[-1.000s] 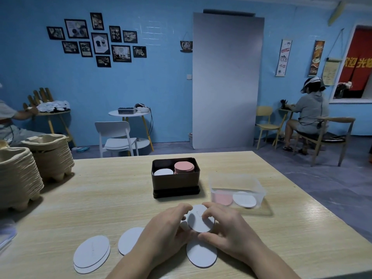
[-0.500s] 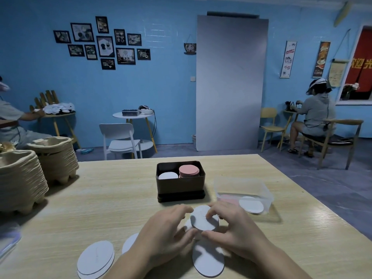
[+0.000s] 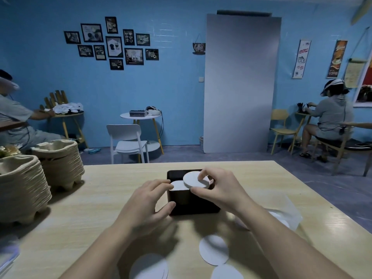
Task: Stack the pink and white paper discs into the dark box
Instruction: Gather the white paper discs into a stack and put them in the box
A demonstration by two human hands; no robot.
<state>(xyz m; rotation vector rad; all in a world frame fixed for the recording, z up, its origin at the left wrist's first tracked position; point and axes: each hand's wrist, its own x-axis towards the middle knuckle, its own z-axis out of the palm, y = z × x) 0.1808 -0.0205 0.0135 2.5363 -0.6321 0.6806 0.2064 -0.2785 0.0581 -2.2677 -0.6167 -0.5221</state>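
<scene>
One white stack [image 3: 176, 185] in dark box [image 3: 191, 204], left compartment

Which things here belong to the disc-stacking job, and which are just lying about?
In the job:
dark box
white disc stack, pinched by the right hand
left hand, holding the box
loose white discs nearby
clear tub holding discs

Lying about:
pulp tray stacks
white chair
framed pictures
</scene>
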